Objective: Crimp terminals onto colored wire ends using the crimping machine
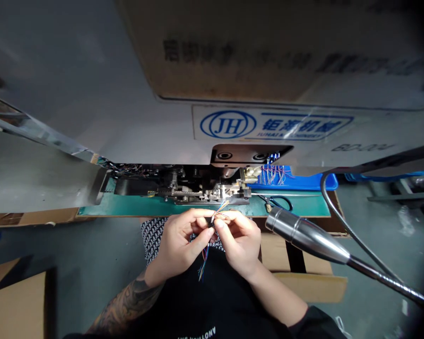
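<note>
Both my hands hold a thin black cable [211,222] in front of my chest, just below the green mat. Its coloured fine wires fan out at the far end [222,207], and more coloured wires hang down [203,266] towards my lap. My left hand [180,242] pinches the cable between thumb and fingers. My right hand [237,239] pinches the wires close beside it. Behind my hands stands the metal mechanism of a bench wire-processing machine [212,188], and neither hand touches it.
Blue-handled scissors [277,203] lie on the green mat [297,207]. A blue tray [304,181] holds coloured wires. A gooseneck lamp [304,234] reaches in from the right. Cardboard boxes [17,301] sit low on the left, and the machine's grey cover [268,125] looms overhead.
</note>
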`<action>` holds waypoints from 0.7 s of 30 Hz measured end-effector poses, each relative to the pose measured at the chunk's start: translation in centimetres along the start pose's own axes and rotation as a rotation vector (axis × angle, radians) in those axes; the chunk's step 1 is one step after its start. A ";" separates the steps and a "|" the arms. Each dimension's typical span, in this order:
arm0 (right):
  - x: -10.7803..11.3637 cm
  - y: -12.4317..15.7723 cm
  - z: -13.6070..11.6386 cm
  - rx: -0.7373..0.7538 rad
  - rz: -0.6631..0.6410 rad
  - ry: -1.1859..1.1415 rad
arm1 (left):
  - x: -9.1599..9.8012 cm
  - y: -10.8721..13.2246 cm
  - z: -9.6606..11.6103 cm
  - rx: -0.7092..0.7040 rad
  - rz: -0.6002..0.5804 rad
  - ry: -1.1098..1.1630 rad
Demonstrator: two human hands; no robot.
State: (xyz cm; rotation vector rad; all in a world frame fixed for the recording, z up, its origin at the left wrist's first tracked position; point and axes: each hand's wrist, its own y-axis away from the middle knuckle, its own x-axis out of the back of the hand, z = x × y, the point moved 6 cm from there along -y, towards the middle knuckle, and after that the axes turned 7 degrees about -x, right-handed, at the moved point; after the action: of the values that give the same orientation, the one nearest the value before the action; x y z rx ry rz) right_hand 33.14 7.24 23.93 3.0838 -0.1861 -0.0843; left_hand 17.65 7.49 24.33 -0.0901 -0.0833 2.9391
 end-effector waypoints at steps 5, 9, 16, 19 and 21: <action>0.0 0.0 -0.5 0.034 0.031 -0.027 | -0.1 0.0 0.0 -0.008 -0.008 -0.009; 0.1 0.0 -0.6 0.061 0.014 -0.038 | 0.0 0.0 -0.2 0.000 -0.008 -0.005; 0.2 -0.2 -0.3 -0.002 -0.072 -0.068 | -0.1 0.0 -0.2 -0.009 -0.019 0.009; 0.2 -0.4 -0.8 0.046 -0.072 -0.037 | -0.1 0.0 -0.1 -0.017 -0.028 0.012; 0.3 -0.6 -1.2 0.110 -0.061 0.016 | -0.1 -0.1 0.0 -0.028 -0.032 0.012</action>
State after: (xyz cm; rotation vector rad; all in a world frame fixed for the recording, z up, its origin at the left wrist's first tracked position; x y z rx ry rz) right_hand 33.57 7.84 25.06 3.1988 -0.0987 -0.0532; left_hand 17.76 7.53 24.36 -0.1093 -0.1224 2.9054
